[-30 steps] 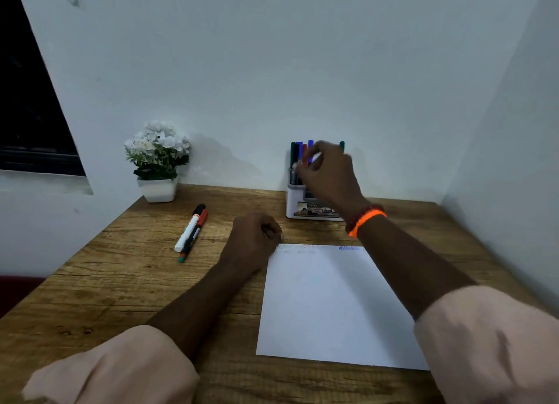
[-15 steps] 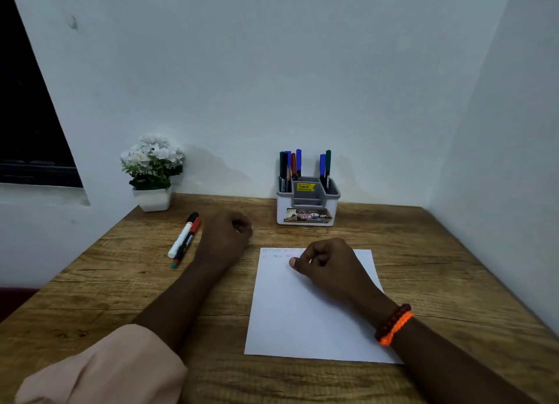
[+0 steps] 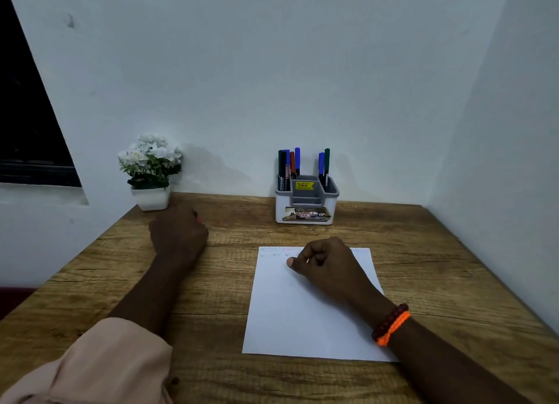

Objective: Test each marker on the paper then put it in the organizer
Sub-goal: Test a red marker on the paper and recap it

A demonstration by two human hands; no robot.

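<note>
A wooden table with a coarse brown grain fills the lower part of the view, pushed into a corner where a pale back wall meets a pale side wall on the right. At the far left a dark window opening is set in the wall above a white ledge.

A white sheet of paper lies flat near the middle of the table, with faint rows of scribbled test marks along its far edge. The right hand rests on the far part of the sheet, fingers curled in with the thumb tip pointing left, holding nothing that can be seen. Its wrist carries a dark red bead bracelet and an orange band touching each other.

The left hand lies on the table well to the left of the paper, knuckles up and fingers curled under; a small reddish bit shows at its far right edge, and whether the fingers grip a marker there cannot be told. A peach sleeve covers the near forearm.

The white and grey organizer stands at the far edge against the back wall, beyond the paper. Markers stand upright in its left and right compartments, with green, blue and red caps. At the far left corner sits a white pot of white flowers.
</note>
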